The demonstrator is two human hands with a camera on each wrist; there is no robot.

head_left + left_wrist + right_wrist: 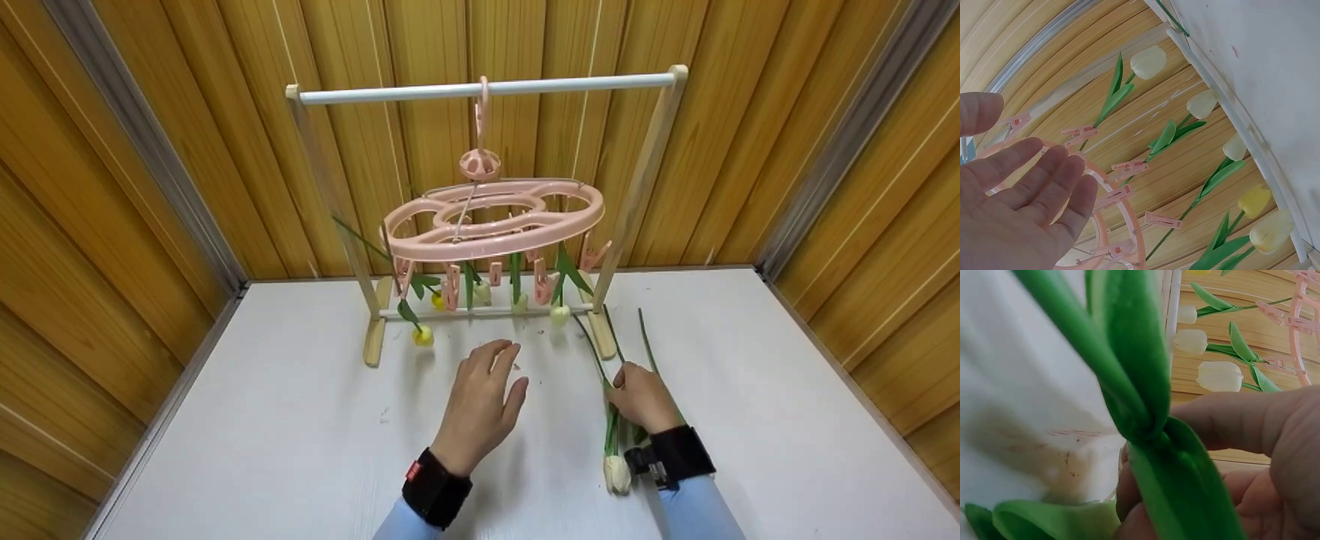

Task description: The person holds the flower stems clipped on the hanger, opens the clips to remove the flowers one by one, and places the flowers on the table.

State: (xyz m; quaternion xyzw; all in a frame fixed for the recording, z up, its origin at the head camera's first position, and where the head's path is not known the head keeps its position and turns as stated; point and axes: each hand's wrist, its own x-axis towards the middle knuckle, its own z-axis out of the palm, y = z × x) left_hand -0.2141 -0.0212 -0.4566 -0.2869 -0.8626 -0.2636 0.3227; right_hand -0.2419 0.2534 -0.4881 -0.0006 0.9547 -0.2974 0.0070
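My right hand (643, 397) pinches the green stem of a tulip at its leaves (1134, 365), low over the right of the table. A white tulip head (617, 475) points toward me below that hand, and more green stems (649, 341) lie beside it. My left hand (480, 397) holds nothing, its fingers relaxed in front of the pink clip hanger (495, 246). Tulips hang head down from the hanger's clips: a yellow tulip (423, 335) at the left, a white tulip (560, 315) at the right, several in all.
A wooden stand with a white top bar (390, 94) carries the hanger by its hook. Its wooden feet (600, 335) rest on the white table (285, 420). Wood-patterned panels (225, 150) enclose the table at the back and sides. A pink clothespin (592, 255) dangles at the hanger's right edge.
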